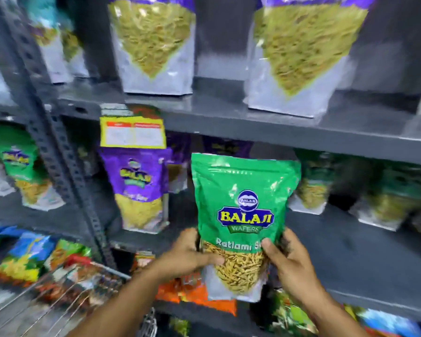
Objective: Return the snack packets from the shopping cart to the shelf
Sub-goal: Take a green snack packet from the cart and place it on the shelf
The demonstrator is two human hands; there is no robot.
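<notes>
Both forearms reach up from the bottom of the head view, and between them stands a green snack packet [243,215], held upright in front of the racking. The left hand [187,254] wraps the packet's lower left edge, fingers curled across the clear window where thin yellow-brown sticks show through. The right hand [289,261] clasps the lower right edge, thumb pressed on the printed front. Gripping it low on both sides seems meant to keep the floppy pouch vertical and facing outward, ready to be stood on its flat base.

Glossy, crinkled film makes up the pouch, green above with a blue and yellow logo, silvery grey round the window at the bottom. It bulges softly, so I judge it will sag if held by one corner.

Beyond the hands runs the middle shelf [350,251], dark grey painted metal with a bare stretch just right of the packet. That gap looks like the likely spot for it. Further right stand similar green pouches [311,183], and left of the hands a purple packet [137,181] of the same make, with a yellow price tag [133,132] hanging from the shelf lip above it.

Above the hands, larger purple-topped pouches [156,42] sit on the upper shelf. Below the left forearm lies the wire shopping cart [83,283], blurred, with more packets inside; how many I cannot tell.
</notes>
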